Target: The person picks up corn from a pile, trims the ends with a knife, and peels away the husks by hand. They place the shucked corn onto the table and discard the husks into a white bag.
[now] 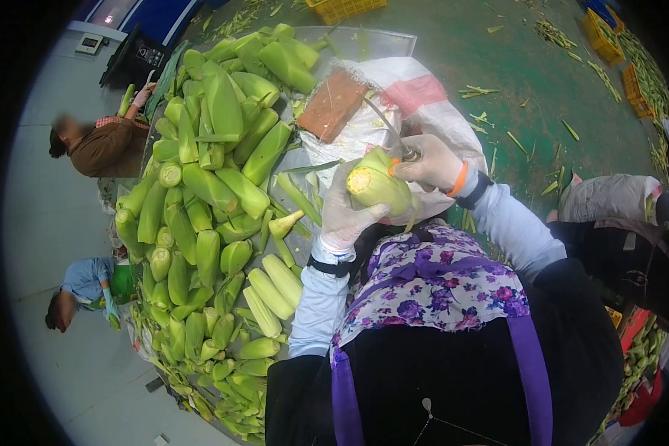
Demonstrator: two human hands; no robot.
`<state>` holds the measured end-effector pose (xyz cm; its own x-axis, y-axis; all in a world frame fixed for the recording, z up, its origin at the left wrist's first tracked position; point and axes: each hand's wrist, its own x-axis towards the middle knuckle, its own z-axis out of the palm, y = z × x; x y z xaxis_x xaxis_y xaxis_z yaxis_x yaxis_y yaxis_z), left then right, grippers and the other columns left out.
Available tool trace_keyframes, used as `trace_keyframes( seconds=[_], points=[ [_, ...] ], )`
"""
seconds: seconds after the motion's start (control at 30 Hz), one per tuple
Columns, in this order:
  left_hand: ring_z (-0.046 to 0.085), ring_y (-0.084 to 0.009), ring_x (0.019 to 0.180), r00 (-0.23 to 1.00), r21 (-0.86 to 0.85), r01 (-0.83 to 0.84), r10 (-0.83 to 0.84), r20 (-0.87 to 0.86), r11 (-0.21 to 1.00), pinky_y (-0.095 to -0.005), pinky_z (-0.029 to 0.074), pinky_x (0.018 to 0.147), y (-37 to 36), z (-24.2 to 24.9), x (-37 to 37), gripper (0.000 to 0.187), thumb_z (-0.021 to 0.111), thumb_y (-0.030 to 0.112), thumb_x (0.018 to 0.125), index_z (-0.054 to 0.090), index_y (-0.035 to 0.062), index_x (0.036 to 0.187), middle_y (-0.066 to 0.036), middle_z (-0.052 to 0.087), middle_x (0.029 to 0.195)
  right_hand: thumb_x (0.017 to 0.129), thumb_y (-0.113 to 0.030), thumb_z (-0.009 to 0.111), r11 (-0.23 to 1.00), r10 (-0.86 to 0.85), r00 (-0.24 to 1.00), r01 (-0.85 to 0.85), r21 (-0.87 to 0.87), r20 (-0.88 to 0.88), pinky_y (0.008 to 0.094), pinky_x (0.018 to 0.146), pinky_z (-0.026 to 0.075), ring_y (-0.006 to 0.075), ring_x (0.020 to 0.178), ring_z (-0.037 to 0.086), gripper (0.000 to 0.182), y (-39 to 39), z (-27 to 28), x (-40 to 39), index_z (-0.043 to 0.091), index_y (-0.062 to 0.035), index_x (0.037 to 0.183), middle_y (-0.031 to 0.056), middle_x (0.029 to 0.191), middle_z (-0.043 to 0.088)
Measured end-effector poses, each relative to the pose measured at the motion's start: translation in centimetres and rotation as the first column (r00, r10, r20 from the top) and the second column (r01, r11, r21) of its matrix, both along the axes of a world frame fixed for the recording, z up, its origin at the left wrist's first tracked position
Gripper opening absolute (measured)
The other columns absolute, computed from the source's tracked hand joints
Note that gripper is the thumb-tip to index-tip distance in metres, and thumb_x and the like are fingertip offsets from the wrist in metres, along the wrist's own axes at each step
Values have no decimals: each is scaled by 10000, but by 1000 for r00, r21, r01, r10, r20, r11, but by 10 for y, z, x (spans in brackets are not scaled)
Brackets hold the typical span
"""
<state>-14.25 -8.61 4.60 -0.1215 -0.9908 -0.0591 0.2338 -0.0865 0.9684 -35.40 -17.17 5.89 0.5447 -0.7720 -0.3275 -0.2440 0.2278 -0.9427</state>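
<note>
My left hand (pixel 343 215), in a whitish glove, is wrapped round the side of a green corn ear (pixel 383 182) in its husk. The ear's cut stalk end faces up toward me. My right hand (pixel 437 165), also gloved, is closed round a knife (pixel 391 128) with a thin curved metal blade pointing up and left. Its fingers are against the ear's right side, by a small orange piece. A cut stalk end (pixel 285 223) lies left of my left hand. Several pale, mostly stripped ears (pixel 271 290) lie below it on the table.
A large heap of husked corn ears (pixel 208 178) covers the table to my left. A reddish-brown brick (pixel 333 105) rests on white sacking (pixel 416 85) ahead. Two people (pixel 108 145) work across the table. Yellow crates (pixel 602 39) and husk scraps are on the green floor at right.
</note>
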Motion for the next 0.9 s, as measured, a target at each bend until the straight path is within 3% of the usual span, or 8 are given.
trace_keyframes(
  seconds=[0.33, 0.53, 0.63, 0.67, 0.7, 0.77, 0.8, 0.9],
  points=[
    [443, -252, 1336, 973, -118, 73, -45, 227, 990, -381, 382, 1116, -5, -3, 5, 1034, 828, 0, 686, 237, -24, 1534, -168, 433, 1436, 872, -233, 692, 919, -204, 970, 237, -317, 134, 322, 765, 522, 173, 827, 646, 322, 17, -8, 21, 674, 26, 1061, 126, 893, 692],
    [598, -203, 1141, 970, -70, -221, 227, 92, 973, -335, 474, 1011, 0, -12, -31, 737, 815, 30, 723, 453, -44, 1361, -141, 590, 1272, 885, -233, 675, 834, -296, 949, 314, -453, 112, 342, 750, 516, 209, 809, 653, 300, 29, -17, 31, 676, 2, 1071, 148, 896, 689],
    [649, -190, 1009, 843, -136, -281, 312, 438, 950, -351, 518, 932, -2, -11, -23, 559, 813, 112, 806, 531, 3, 1276, -108, 646, 1152, 922, -248, 642, 837, -306, 952, 268, -477, -2, 352, 755, 510, 207, 832, 649, 296, 22, -11, 28, 662, -11, 1098, 137, 860, 663],
    [655, -191, 987, 776, -182, -291, 343, 529, 939, -355, 524, 919, -2, -10, -19, 542, 812, 124, 817, 540, 15, 1273, -103, 654, 1130, 903, -282, 667, 589, -397, 901, 102, -801, -177, 370, 712, 520, 247, 778, 654, 314, 4, -43, 14, 653, -31, 1090, 148, 859, 670],
    [653, -193, 991, 830, -119, -442, 456, 322, 889, -360, 527, 915, -2, -13, -10, 535, 812, 122, 815, 544, 27, 1269, -102, 649, 1139, 917, -308, 654, 832, -434, 901, 387, -398, -30, 354, 662, 523, 236, 722, 651, 333, -5, -33, 5, 637, -38, 1113, 137, 859, 676],
    [648, -197, 999, 743, 102, -653, 661, -103, 750, -372, 532, 908, -6, -20, 13, 524, 813, 118, 812, 552, 53, 1262, -101, 640, 1158, 977, -357, 583, 645, -764, 567, 645, 410, 308, 309, 556, 506, 166, 608, 613, 365, -26, -37, -22, 621, -23, 1118, 91, 818, 666],
    [634, -209, 1026, 631, 302, -628, 696, -343, 718, -394, 539, 897, -6, -12, 25, 498, 786, 98, 832, 541, 71, 1265, -87, 625, 1167, 988, -331, 578, 709, -702, 711, 702, 61, -27, 310, 537, 495, 152, 576, 591, 340, -34, -65, -43, 621, -14, 1102, 76, 777, 650],
    [616, -216, 1056, 728, 123, -626, 634, -261, 770, -419, 539, 906, -4, -16, 30, 499, 753, 98, 861, 508, 81, 1295, -77, 600, 1174, 980, -290, 607, 661, -749, 661, 750, -20, 35, 297, 551, 490, 125, 591, 584, 308, -28, -81, -36, 641, -6, 1094, 50, 778, 652]
  ],
)
